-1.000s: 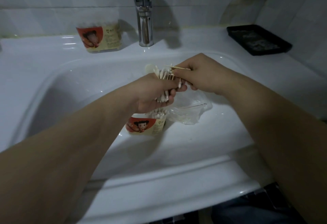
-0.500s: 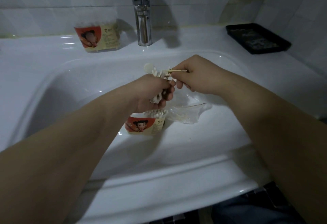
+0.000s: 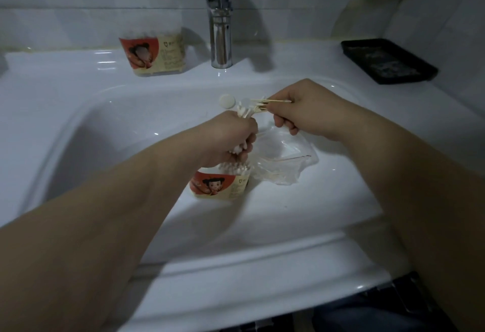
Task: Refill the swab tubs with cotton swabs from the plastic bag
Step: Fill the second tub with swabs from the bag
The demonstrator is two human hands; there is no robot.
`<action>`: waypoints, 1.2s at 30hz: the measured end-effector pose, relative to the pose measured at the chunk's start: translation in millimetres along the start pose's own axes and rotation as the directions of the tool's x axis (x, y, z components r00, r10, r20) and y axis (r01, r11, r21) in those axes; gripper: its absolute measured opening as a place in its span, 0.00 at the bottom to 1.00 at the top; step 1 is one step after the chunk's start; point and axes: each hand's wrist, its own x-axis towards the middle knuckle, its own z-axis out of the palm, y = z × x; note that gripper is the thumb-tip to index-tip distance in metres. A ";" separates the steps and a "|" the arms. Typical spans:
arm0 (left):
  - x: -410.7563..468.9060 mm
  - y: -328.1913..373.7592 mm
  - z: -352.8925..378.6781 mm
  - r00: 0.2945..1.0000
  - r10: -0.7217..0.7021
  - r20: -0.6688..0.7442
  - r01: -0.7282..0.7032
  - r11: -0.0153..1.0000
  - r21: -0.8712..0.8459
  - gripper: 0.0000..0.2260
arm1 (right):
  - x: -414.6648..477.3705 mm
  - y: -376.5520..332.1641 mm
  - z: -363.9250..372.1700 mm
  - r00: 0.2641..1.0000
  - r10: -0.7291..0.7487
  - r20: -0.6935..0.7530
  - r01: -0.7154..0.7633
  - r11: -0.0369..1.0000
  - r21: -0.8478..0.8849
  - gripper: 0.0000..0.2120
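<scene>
My left hand (image 3: pixel 231 140) is shut on a bundle of cotton swabs (image 3: pixel 245 112), held upright over the sink basin. My right hand (image 3: pixel 301 111) pinches a few wooden-stemmed swabs (image 3: pixel 273 101) at the top of that bundle. Directly below my left hand stands an open swab tub (image 3: pixel 223 183) with a red cartoon label, full of swabs. A crumpled clear plastic bag (image 3: pixel 283 158) lies in the basin right of the tub. A second tub (image 3: pixel 153 52) stands on the ledge at the back left.
The white sink basin (image 3: pixel 131 121) surrounds the work. A chrome faucet (image 3: pixel 220 30) rises at the back centre. A black tray (image 3: pixel 388 60) sits on the ledge at the back right. A round white drain stopper (image 3: pixel 227 101) shows behind the swabs.
My right hand has moved slightly right, drawing a few swabs out from the top of the bundle. My left hand has kept its grip above the tub.
</scene>
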 end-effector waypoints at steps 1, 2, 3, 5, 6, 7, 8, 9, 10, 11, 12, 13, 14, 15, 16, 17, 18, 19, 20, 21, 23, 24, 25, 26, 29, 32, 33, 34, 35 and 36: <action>0.2 -0.5 -0.5 1.000 0.005 0.001 -0.005 1.000 0.015 0.06 | -0.4 -0.8 0.6 1.000 -0.006 0.015 0.006 1.000 -0.026 0.12; 0.2 -0.7 -0.5 1.000 0.011 0.002 -0.011 1.000 0.026 0.04 | -1.4 -1.3 0.6 0.999 -0.011 0.031 0.012 0.999 -0.039 0.12; -0.2 -1.0 -0.4 1.000 0.019 0.002 -0.019 0.999 0.033 0.03 | -2.8 -2.7 1.0 0.999 -0.020 0.046 0.022 0.999 -0.044 0.11; -0.3 -2.4 -0.2 0.999 0.049 -0.008 -0.049 0.997 0.066 0.05 | -6.0 -6.2 1.9 0.996 -0.035 0.078 0.039 0.998 -0.056 0.10; 0.3 -2.9 0.1 0.998 0.067 -0.015 -0.065 0.993 0.098 0.08 | -6.7 -7.3 2.4 0.995 -0.037 0.089 0.042 0.998 -0.054 0.10; 0.6 -3.1 0.5 0.996 0.084 -0.022 -0.080 0.988 0.133 0.12 | -6.9 -7.8 2.9 0.995 -0.034 0.090 0.038 0.998 -0.042 0.10; 0.4 -3.1 1.2 0.995 0.096 -0.028 -0.090 0.983 0.160 0.14 | -6.7 -8.0 3.0 0.996 -0.029 0.084 0.031 0.999 -0.023 0.10; 0.0 -2.7 1.5 0.994 0.105 -0.032 -0.098 0.980 0.171 0.15 | -6.0 -7.9 3.1 0.997 -0.023 0.074 0.023 1.000 -0.004 0.10; -0.2 -2.1 2.0 0.993 0.111 -0.030 -0.104 0.981 0.166 0.15 | -4.9 -7.2 2.7 0.998 -0.014 0.062 0.014 1.000 0.011 0.11; -0.6 -1.5 2.4 0.993 0.114 -0.024 -0.109 0.982 0.155 0.14 | -3.8 -6.4 2.4 0.999 -0.005 0.053 0.004 1.000 0.021 0.11; -1.2 -0.8 3.2 0.993 0.113 -0.019 -0.109 0.984 0.144 0.14 | -3.5 -5.7 1.5 0.999 0.003 0.048 -0.005 1.000 0.028 0.11; -1.4 -0.7 3.7 0.994 0.107 -0.017 -0.104 0.986 0.132 0.13 | -3.4 -5.4 1.1 0.999 0.011 0.048 -0.013 0.999 0.034 0.11; -1.8 -0.5 4.1 0.995 0.097 -0.017 -0.094 0.988 0.119 0.13 | -3.3 -5.2 0.6 0.998 0.018 0.053 -0.020 0.999 0.040 0.11; -1.9 -0.5 4.1 0.996 0.084 -0.019 -0.081 0.991 0.104 0.12 | -3.4 -5.4 0.7 0.998 0.022 0.059 -0.025 0.999 0.048 0.12; -1.8 -0.2 4.2 0.997 0.070 -0.022 -0.068 0.994 0.086 0.12 | -3.7 -5.6 0.6 0.998 0.027 0.062 -0.030 0.998 0.057 0.12; -1.8 0.2 3.9 0.998 0.058 -0.025 -0.056 0.996 0.066 0.12 | -3.7 -6.0 0.9 0.998 0.030 0.059 -0.034 0.997 0.072 0.13; -1.8 0.8 3.7 0.999 0.046 -0.029 -0.044 0.998 0.046 0.11 | -3.7 -6.2 1.0 0.998 0.035 0.055 -0.040 0.995 0.092 0.12; -1.9 1.3 3.4 0.999 0.036 -0.033 -0.035 0.999 0.030 0.11 | -3.5 -6.6 1.2 0.998 0.040 0.052 -0.045 0.993 0.110 0.12; -2.0 1.9 3.6 0.999 0.030 -0.037 -0.029 0.999 0.018 0.10 | -3.4 -6.8 1.3 0.998 0.042 0.051 -0.048 0.991 0.124 0.12; -2.0 2.2 3.9 0.999 0.026 -0.042 -0.026 1.000 0.013 0.10 | -3.2 -6.8 1.6 0.998 0.045 0.052 -0.052 0.990 0.134 0.11; -1.9 2.4 4.9 0.998 0.021 -0.053 -0.021 1.000 0.006 0.10 | -3.1 -6.7 1.4 0.997 0.056 0.056 -0.064 0.986 0.153 0.10; -1.4 2.4 5.1 0.998 0.017 -0.057 -0.017 1.000 0.002 0.10 | -2.8 -6.5 1.0 0.996 0.064 0.057 -0.072 0.984 0.164 0.09; -1.0 2.3 5.1 0.998 0.012 -0.060 -0.012 1.000 -0.002 0.10 | -2.4 -6.2 0.5 0.996 0.071 0.057 -0.080 0.981 0.174 0.09; -0.7 2.5 4.9 0.998 0.008 -0.059 -0.008 1.000 -0.006 0.10 | -2.2 -6.3 -0.2 0.996 0.076 0.055 -0.085 0.980 0.181 0.09; -0.8 3.5 5.1 0.998 0.005 -0.063 -0.006 1.000 -0.020 0.10 | -1.9 -7.1 -0.4 0.996 0.084 0.044 -0.091 0.977 0.194 0.09; -0.7 3.0 6.1 0.995 0.013 -0.095 -0.014 1.000 -0.010 0.10 | -2.5 -7.4 -1.0 0.994 0.095 0.046 -0.102 0.974 0.203 0.09; -0.5 2.2 5.3 0.994 0.017 -0.109 -0.018 1.000 -0.007 0.10 | -2.5 -7.3 -2.0 0.994 0.101 0.045 -0.108 0.973 0.203 0.09; -0.3 1.2 3.5 0.992 0.018 -0.127 -0.019 1.000 -0.010 0.11 | -2.8 -7.0 -3.5 0.993 0.110 0.038 -0.115 0.972 0.207 0.09; 0.2 0.0 0.6 0.988 0.016 -0.151 -0.019 1.000 -0.019 0.12 | -2.7 -6.6 -5.0 0.993 0.117 0.026 -0.120 0.970 0.213 0.09; 1.0 -1.2 -2.8 0.984 0.012 -0.176 -0.018 0.999 -0.035 0.12 | -2.6 -6.0 -6.4 0.992 0.123 0.010 -0.122 0.967 0.225 0.09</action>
